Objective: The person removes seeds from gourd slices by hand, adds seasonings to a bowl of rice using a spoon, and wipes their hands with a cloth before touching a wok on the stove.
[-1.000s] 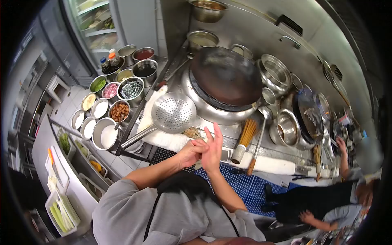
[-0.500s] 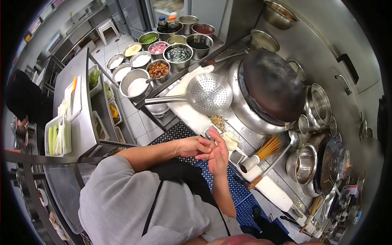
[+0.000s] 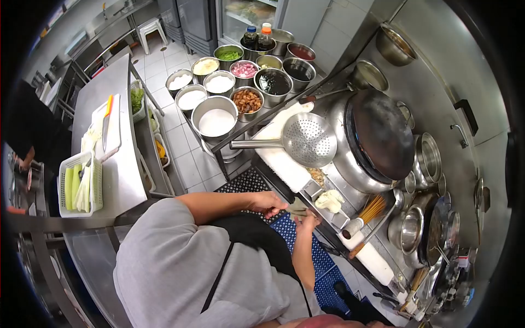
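Observation:
My left hand [image 3: 268, 204] is curled, with its fingertips pinched together, above the floor mats in front of the stove. Close by on its right, my right hand [image 3: 307, 221] has bent fingers, also drawn together. A small pale, yellowish patch shows between the two hands; I cannot tell whether either hand holds it. Beside them on the stove edge lies a crumpled cream-coloured cloth [image 3: 330, 201]. A bamboo wok brush [image 3: 365, 216] and a ladle with a wooden handle [image 3: 377, 223] rest to the right. The perforated strainer [image 3: 309, 139] sits beyond the hands.
A blackened wok [image 3: 381, 135] stands tilted over the burner. Several steel pots of ingredients, including a pot of white powder [image 3: 215, 121], stand at the back. On the left table [image 3: 117, 180] are a knife [image 3: 107, 123] and a vegetable basket [image 3: 95, 202]. Another person [image 3: 33, 123] is at far left.
My hands were touching, the right with fingers stretched out. They have come slightly apart and lower, the right fingers now bent. The camera view has shifted, moving the kitchen rightward in the picture.

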{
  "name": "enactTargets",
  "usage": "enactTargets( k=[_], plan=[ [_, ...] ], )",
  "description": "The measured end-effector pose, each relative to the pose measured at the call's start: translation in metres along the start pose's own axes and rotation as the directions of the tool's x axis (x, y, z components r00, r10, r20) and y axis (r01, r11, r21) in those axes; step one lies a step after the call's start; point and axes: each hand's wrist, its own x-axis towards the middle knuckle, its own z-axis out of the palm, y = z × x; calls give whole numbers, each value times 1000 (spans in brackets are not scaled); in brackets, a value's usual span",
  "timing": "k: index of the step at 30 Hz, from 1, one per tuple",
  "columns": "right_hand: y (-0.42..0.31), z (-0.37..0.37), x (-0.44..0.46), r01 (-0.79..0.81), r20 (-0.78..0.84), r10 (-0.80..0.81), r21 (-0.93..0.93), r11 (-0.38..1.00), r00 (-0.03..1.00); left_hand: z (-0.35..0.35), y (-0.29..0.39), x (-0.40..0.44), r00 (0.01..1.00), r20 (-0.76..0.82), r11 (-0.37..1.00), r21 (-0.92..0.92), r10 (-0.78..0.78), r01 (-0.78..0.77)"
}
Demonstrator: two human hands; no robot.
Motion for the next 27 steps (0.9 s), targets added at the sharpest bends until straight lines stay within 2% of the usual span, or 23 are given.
enactTargets(
  k=[1, 2, 5, 6, 7, 8, 10, 11, 13, 14, 15, 17, 18, 21, 22, 25, 27],
  plan=[
    [4, 0, 7, 83, 49, -82, -12, 996, 995, -2, -1, -4, 999, -16, 1000, 8, -28, 28],
    [12, -10, 29, 0, 119, 8, -65, 998, 993, -3, 1, -10, 998, -30, 998, 18, -57, 57],
    [43, -28, 49, 413, 286, -358, -160, 897, 889, -12, -5, -4, 994, -44, 992, 74, -97, 101],
    [46, -36, 45, 514, 255, -450, -317, 797, 856, -15, -13, 9, 994, -32, 991, 81, -108, 110],
    [39, -38, 24, 431, 267, -374, -206, 878, 888, -19, -25, 26, 993, -19, 989, 90, -118, 119],
    [27, -35, -12, 334, 286, -296, -91, 938, 911, -24, -41, 48, 994, -47, 963, 246, -99, 108],
    [13, -29, -73, 160, 317, -183, 98, 982, 931, 3, -51, 63, 999, 35, 992, 123, -17, 13],
    [12, -21, -96, 202, 280, -227, 116, 973, 933, 14, -52, 68, 997, 70, 998, 56, 25, -29],
    [20, -1, -132, 282, 199, -307, 143, 949, 931, 36, -46, 62, 979, 189, 967, -230, -71, 114],
    [33, 4, -137, 430, 198, -458, 167, 887, 867, 38, -49, 64, 961, 254, 954, -245, -110, 174],
    [36, 4, -141, 638, 224, -623, 7, 770, 750, 36, -53, 64, 951, 291, 936, -290, -110, 197],
    [37, 6, -152, 894, 368, -820, -270, 357, 439, 31, -55, 59, 929, 355, 894, -375, -107, 246],
    [33, 6, -157, 872, 415, -767, -204, 446, 490, 29, -55, 58, 910, 365, 861, -379, -198, 339],
    [26, 8, -141, 900, 489, -756, -220, 375, 435, 48, -42, 42, 942, 278, 828, -470, -190, 306],
    [28, 10, -128, 850, 385, -758, -221, 479, 527, 48, -38, 43, 950, 218, 827, -473, -223, 303],
    [29, 19, -98, 748, 170, -728, -145, 648, 664, 42, -44, 55, 988, 61, 924, -351, -139, 151],
    [39, 14, -62, 690, 189, -664, -178, 701, 723, 33, -54, 66, 993, 17, 930, -348, -119, 118]
  ],
)
